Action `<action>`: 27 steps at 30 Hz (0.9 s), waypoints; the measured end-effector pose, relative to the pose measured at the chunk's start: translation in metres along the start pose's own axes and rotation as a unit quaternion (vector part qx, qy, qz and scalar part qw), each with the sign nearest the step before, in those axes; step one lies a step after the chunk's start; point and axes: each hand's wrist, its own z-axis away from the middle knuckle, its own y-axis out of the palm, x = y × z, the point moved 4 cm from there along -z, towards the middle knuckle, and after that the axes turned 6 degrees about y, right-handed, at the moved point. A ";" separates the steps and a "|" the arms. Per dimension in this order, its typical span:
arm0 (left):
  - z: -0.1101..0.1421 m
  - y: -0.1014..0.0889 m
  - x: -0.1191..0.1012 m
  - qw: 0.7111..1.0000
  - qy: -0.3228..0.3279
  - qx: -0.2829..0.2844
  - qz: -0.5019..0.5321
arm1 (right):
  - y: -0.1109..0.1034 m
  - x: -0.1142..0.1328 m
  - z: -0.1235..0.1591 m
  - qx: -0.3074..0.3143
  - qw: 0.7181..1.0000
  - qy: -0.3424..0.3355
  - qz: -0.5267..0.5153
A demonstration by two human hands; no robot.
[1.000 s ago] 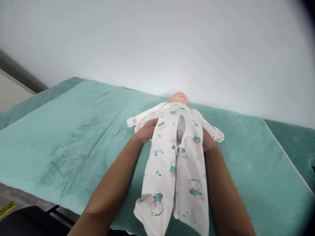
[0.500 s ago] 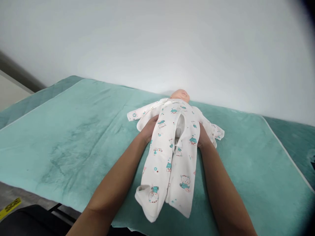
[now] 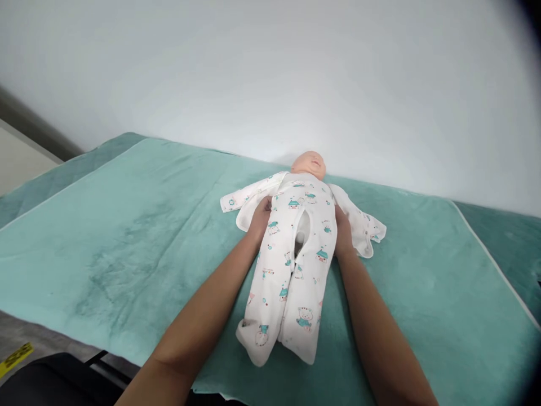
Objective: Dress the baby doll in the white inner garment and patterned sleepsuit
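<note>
A baby doll (image 3: pixel 310 164) lies on its back with its head against the wall. It wears a white printed baby jacket (image 3: pixel 359 220), spread out at both sides, and white printed baby trousers (image 3: pixel 270 276) pulled high over the torso. An oval opening shows at the trousers' crotch. At the trousers' left edge, my left hand (image 3: pixel 261 219) is closed on the fabric, its fingertips partly tucked out of sight. My right hand (image 3: pixel 344 232) grips the opposite edge, with most of its fingers hidden by cloth and jacket.
A green plush mat (image 3: pixel 139 237) covers the table under the doll. The pale wall (image 3: pixel 270 73) stands right behind. At lower left are a black padded object (image 3: pixel 54 380) and a strip of yellow tape (image 3: pixel 16 358) on the floor.
The trouser legs have shifted slightly up and left, and lie flatter. My right hand has moved a little left and up; my left hand has moved slightly. The doll's face shows more.
</note>
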 end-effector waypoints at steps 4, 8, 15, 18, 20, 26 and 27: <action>0.003 0.001 -0.003 0.997 -0.028 0.062 0.022 | -0.001 0.006 0.001 0.011 1.000 0.020 0.002; 0.005 0.002 0.000 0.989 -0.057 0.125 0.059 | -0.006 0.009 -0.001 0.036 0.998 0.038 -0.038; 0.004 -0.002 0.009 0.976 -0.083 0.194 0.049 | -0.011 0.000 -0.007 0.073 0.993 0.073 -0.062; 0.007 -0.004 0.002 0.981 -0.064 0.183 0.021 | -0.009 0.001 -0.007 0.068 0.993 0.073 -0.070; 0.011 -0.002 -0.006 0.985 -0.042 0.165 0.004 | -0.009 0.003 -0.006 0.059 0.992 0.071 -0.084; 0.013 0.010 -0.019 0.996 -0.001 0.090 0.010 | -0.002 0.007 -0.006 0.078 0.996 0.042 -0.032; 0.012 0.011 -0.018 0.996 0.000 0.084 0.023 | -0.002 0.007 -0.006 0.070 0.997 0.037 -0.022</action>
